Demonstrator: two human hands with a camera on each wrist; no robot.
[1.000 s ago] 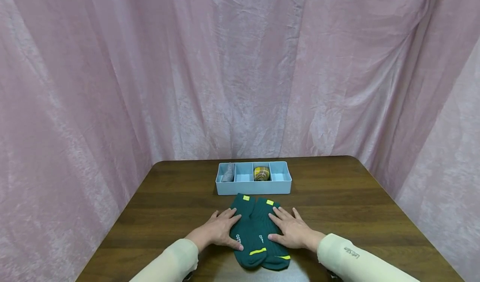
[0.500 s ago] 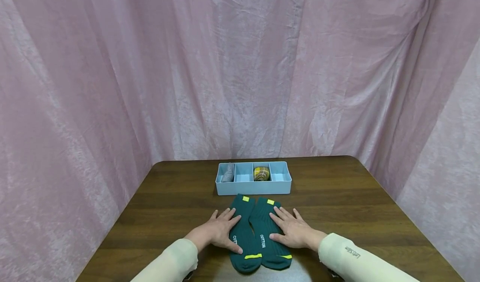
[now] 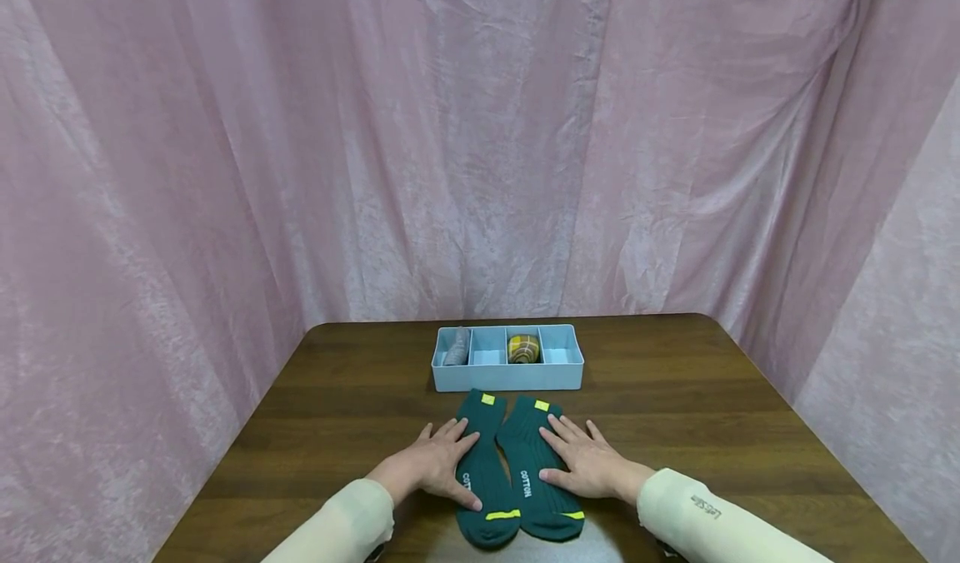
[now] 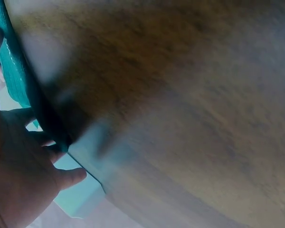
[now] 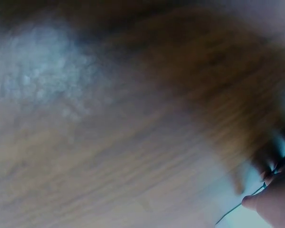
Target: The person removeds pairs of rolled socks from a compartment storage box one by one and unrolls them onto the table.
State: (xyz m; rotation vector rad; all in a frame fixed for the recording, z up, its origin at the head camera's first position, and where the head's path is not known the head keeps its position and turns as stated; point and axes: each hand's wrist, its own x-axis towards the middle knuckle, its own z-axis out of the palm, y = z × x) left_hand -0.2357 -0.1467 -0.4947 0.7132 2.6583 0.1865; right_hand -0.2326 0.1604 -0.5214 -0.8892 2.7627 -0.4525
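Two dark green socks lie flat side by side on the table, each with a yellow label near the cuff, white lettering and a yellow stripe near the toe. On the left sock (image 3: 483,463) rests my left hand (image 3: 438,463), its fingers spread over the outer edge. My right hand (image 3: 588,460) lies with fingers spread on the outer side of the right sock (image 3: 528,446). Only part of the left hand (image 4: 26,166) and the green fabric (image 4: 14,66) shows in the left wrist view. A bit of the right hand (image 5: 278,199) appears at the corner of the right wrist view.
Behind the socks stands a light blue divided box (image 3: 507,377). A grey rolled item (image 3: 457,348) sits in its leftmost compartment, and a yellow-brown plaid roll (image 3: 523,349) in the third. Pink curtains (image 3: 480,146) hang behind the wooden table (image 3: 337,405).
The left sock has swung leftward under my left hand, so the socks no longer overlap and a narrow gap shows between them. My right hand has barely moved.
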